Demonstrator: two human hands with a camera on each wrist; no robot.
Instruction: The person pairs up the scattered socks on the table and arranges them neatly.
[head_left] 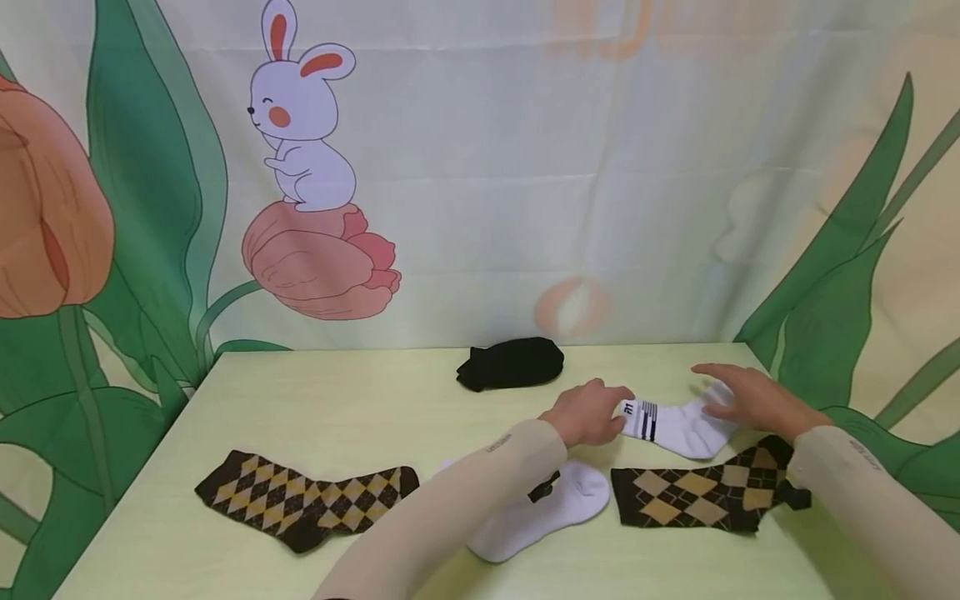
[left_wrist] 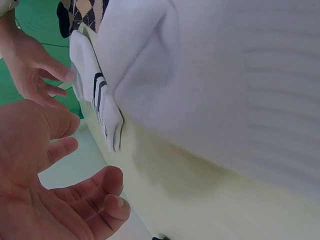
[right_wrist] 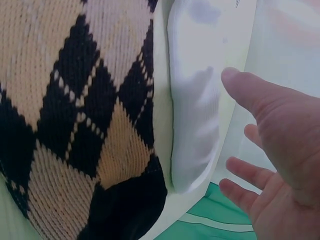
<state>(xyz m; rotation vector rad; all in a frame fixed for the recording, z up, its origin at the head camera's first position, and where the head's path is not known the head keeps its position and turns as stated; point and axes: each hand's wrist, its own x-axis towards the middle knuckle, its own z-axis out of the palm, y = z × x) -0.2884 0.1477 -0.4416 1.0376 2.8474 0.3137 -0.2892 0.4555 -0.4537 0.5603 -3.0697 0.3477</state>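
A white sock with black stripes point(head_left: 678, 427) lies at the back right of the table, its cuff to the left. Over the cuff end is my left hand point(head_left: 590, 412), its fingers loosely bent; in the left wrist view point(left_wrist: 65, 175) nothing lies between them. My right hand point(head_left: 750, 400) hovers over the toe end, thumb and fingers spread apart, and the right wrist view shows this hand point(right_wrist: 280, 160) beside the white sock point(right_wrist: 195, 115). A brown argyle sock point(head_left: 697, 496) lies just in front. Another white sock point(head_left: 536, 517) is partly hidden under my left sleeve.
At the back middle sits a black sock point(head_left: 513, 364). Another argyle sock point(head_left: 300, 496), brown and yellow, lies on the left of the pale table point(head_left: 322, 400). A printed curtain point(head_left: 480, 167) with a rabbit and tulips hangs behind the table's far edge.
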